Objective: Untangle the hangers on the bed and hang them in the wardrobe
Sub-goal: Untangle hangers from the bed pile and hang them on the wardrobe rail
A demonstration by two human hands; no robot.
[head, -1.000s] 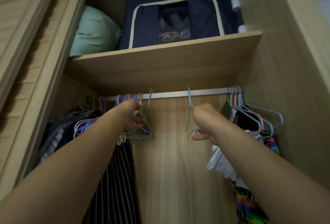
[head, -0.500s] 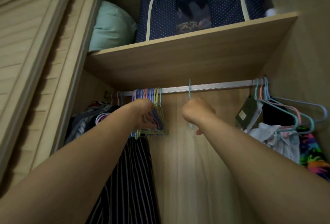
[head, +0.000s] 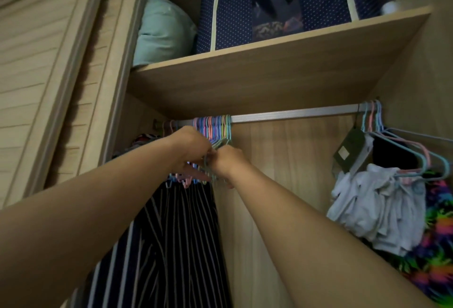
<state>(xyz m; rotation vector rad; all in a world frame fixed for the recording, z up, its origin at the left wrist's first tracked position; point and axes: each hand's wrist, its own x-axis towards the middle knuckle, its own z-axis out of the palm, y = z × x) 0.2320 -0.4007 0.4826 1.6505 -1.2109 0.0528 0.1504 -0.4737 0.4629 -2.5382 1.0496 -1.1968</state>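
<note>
Head view, rail: a metal rail point(head: 294, 114) spans the wardrobe point(head: 282, 79) below the shelf.
Head view, hangers: a bunch of pastel hangers point(head: 215, 126) hooks on the rail at 10 o'clock from frame centre.
Left hand: the left hand point(head: 193, 147) has fingers curled into the bunch's lower bars, holding them.
Right hand: the right hand point(head: 226, 160) meets it at 3 o'clock, fingers curled on a teal hanger; exact pinch hidden.
Handling: judged light, thin, springy and snag-prone; hold at the neck below the hook.
Surroundings: a striped garment point(head: 171, 234) hangs at 6 o'clock; 1 second hanger group point(head: 375, 121) at 3 o'clock.
</note>
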